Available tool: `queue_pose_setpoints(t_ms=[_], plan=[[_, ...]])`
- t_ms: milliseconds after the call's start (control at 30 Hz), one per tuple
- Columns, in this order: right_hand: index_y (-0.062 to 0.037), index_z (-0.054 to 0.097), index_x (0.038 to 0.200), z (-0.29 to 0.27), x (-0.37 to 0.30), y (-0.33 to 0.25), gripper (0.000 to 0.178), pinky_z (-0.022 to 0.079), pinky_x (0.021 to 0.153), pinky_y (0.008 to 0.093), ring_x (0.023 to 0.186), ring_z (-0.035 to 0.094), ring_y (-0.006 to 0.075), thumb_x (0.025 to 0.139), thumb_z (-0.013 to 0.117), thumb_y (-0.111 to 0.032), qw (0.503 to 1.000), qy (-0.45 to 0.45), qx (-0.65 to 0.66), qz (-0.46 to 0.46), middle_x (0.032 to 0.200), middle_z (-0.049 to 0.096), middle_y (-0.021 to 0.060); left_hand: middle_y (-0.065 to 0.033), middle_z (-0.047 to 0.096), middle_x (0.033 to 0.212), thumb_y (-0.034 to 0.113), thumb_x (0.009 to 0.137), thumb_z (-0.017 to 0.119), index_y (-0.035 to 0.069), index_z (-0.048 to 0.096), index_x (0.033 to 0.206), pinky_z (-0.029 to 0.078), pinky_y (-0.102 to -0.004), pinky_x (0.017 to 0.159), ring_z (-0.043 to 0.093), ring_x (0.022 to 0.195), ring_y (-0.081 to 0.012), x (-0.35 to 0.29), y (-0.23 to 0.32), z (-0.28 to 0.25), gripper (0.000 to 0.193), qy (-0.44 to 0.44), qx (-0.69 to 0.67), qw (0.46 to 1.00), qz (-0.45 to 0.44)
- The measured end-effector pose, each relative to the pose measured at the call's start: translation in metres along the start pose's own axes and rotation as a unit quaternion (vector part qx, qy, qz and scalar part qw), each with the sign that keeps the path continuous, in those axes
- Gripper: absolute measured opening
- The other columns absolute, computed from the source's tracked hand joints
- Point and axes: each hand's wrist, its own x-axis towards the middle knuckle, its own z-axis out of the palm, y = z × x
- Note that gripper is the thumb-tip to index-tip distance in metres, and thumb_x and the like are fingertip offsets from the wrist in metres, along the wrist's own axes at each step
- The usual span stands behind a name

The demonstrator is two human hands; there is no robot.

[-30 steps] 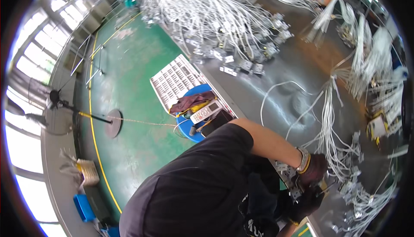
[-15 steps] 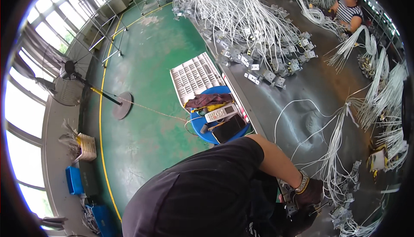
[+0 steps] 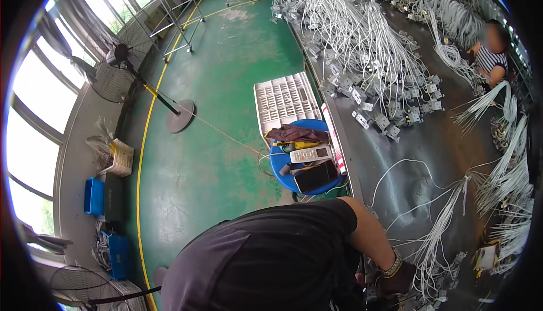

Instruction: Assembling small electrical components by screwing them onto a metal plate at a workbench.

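My left hand (image 3: pixel 399 280), in a dark glove with a patterned watch band at the wrist, is low at the right, over the near edge of the metal table (image 3: pixel 390 189). Its fingers curl downward and look closed, but what they hold is hidden. Right beside it are small metal brackets (image 3: pixel 452 271) on the ends of a bundle of white cables (image 3: pixel 438 232). A few loose cables curve across the table from that bundle. My right hand is not in view below the lower edge.
A blue round stool (image 3: pixel 281 169) carries a remote control (image 3: pixel 311 154), a phone (image 3: pixel 317 176) and cloth. Beside it is a white plastic crate (image 3: pixel 285 101). Cable heaps (image 3: pixel 367 45) cover the far table, where a person in stripes (image 3: pixel 491 59) works. A standing fan (image 3: pixel 181 116) is left.
The view has shifted, so the room and table sit lower and farther right. My left hand is nearer the lower edge. My right hand, earlier visible with a thin rod-like tool, has left the view.
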Motion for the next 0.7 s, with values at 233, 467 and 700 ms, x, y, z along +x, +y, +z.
queue_pose_setpoints(t_ms=[233,467,700], plan=[[-0.0002,0.069,0.116,0.023,0.057,-0.107,0.032,0.055,0.075,0.0410,0.086,0.067,0.0284,0.093,0.072,-0.022,0.869,-0.001,-0.316,0.382,0.096,0.072,0.0155,-0.0120,0.075,0.089,0.047,0.073,0.073,0.012,0.080,0.093,0.055,-0.0488,0.079,0.073,0.086,-0.0351,0.003,0.027,-0.001,0.041,0.029,-0.026,0.999,0.017],[0.0025,0.060,0.141,0.010,0.073,-0.118,0.043,0.056,0.080,0.0280,0.094,0.070,0.0165,0.099,0.063,-0.006,0.771,0.086,-0.015,0.630,0.113,0.074,0.0110,-0.0176,0.068,0.073,0.050,0.070,0.081,0.007,0.073,0.074,0.051,-0.0492,0.074,0.067,0.075,-0.0387,-0.041,0.004,-0.044,0.043,0.061,-0.105,0.992,-0.046],[0.0025,0.065,0.131,0.000,0.123,-0.156,0.035,0.054,0.066,0.0271,0.080,0.069,0.0127,0.098,0.065,-0.005,0.745,-0.014,-0.177,0.642,0.105,0.074,0.0097,-0.0089,0.073,0.091,0.040,0.077,0.078,0.018,0.073,0.098,0.053,-0.0436,0.081,0.071,0.091,-0.0283,-0.023,-0.003,-0.025,0.031,0.013,-0.066,0.997,-0.029]])
